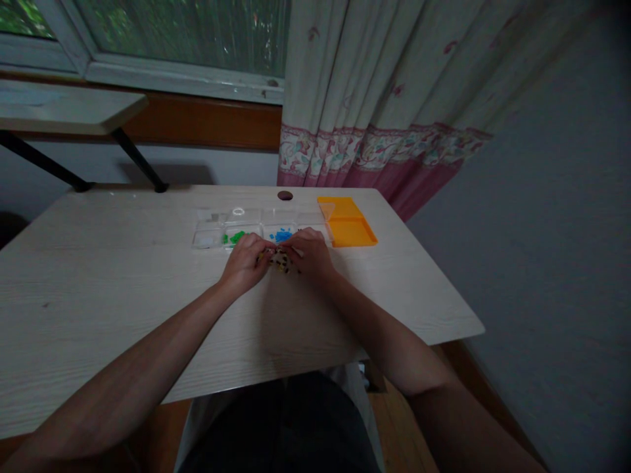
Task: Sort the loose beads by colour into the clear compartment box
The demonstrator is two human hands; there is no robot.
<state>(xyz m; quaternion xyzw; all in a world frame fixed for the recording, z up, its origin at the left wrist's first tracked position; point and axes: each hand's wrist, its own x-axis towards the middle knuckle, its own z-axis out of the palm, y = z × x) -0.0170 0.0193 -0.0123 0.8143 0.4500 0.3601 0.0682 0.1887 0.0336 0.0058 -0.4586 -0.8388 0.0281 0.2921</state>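
Observation:
Low over the table, my left hand [248,256] and my right hand [311,252] meet at the fingertips, both with fingers bent inward and pinched. A loose pile of tiny dark and yellowish pieces [280,261] lies between and just below them. Whatever is between the fingers is too small to name. Behind my hands stands a clear plastic compartment box [207,238] with its transparent lid raised at the back. Small green pieces [237,236] lie in one compartment, and small blue pieces [282,235] in another. My hands hide part of the box's front edge.
An open orange tray or case [355,231] lies right of the box. The pale wooden table [148,289] has a round cable hole [284,196] near its back edge. A raised shelf [73,108] on black legs stands at the back left. A curtain [365,131] hangs behind.

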